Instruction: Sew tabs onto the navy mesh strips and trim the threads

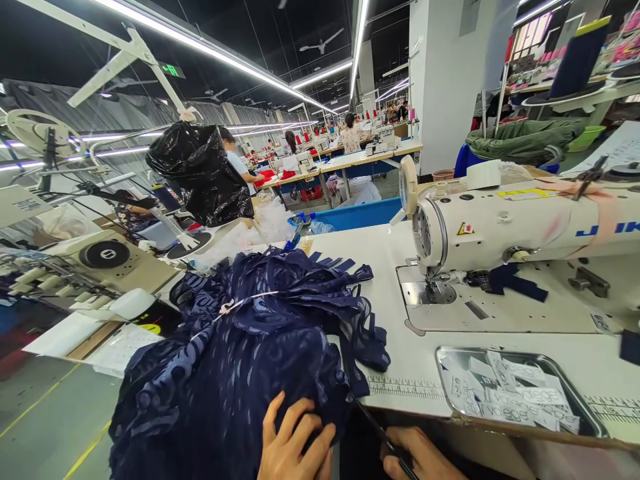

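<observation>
A large heap of dark navy patterned fabric [240,360] lies over the left end of the white sewing table [395,333] and spills off its edge. My left hand [295,443] rests on the near side of the heap, its fingers curled into the cloth. My right hand [417,457], at the bottom edge, is closed on a thin dark tool [373,421] that looks like scissors and points up-left to the fabric's edge. Loose navy strips [373,343] hang from the heap.
A white industrial sewing machine [525,223] stands at the right, with a navy scrap [515,281] beneath its arm. A metal tray [517,393] of white labels sits near the front edge. A black plastic bag [200,173] hangs at left. Other workers sit at distant tables.
</observation>
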A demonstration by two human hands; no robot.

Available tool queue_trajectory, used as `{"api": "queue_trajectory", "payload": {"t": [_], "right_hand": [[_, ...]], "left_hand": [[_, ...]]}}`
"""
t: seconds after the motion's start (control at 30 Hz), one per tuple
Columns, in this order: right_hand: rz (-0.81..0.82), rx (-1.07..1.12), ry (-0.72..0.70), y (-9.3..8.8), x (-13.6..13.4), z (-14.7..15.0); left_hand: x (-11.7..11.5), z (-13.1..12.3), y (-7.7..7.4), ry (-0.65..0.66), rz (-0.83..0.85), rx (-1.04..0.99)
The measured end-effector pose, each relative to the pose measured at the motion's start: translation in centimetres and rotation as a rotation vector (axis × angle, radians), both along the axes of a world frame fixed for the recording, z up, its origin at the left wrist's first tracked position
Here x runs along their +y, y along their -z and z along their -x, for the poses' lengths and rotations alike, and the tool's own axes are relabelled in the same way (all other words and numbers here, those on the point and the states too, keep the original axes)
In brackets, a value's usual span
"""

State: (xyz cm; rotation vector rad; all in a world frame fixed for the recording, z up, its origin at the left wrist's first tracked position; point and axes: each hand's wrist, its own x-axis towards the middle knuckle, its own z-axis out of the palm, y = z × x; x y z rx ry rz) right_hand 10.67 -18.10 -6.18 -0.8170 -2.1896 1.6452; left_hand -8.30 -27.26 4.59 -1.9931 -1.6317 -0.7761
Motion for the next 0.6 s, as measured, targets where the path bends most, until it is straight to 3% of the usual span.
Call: {"api": "queue_trajectory", "payload": {"t": [0.17,0.33,0.47,0.6], "right_hand": [[-0.165,-0.112,0.086,-1.1,-0.1,1.0],[-0.181,-0.141,0.128,-0.1,-0.1,0.6],[-0.134,-0.025,0.034,0.8,-0.3,-0.4],[-0.002,-0.017,-0.157,0.4,-1.4,-0.8]], "left_hand": [[-0.2,0.1,0.1,0.005,0.017,-0.035],[-0.2,0.3,0.4,-0.001,0.03,-0.067],[-0.2,0.2,0.6,-0.003,0.004,-0.067],[-0.3,-0.1,0.3,-0.017,0.018,-0.059]]}}
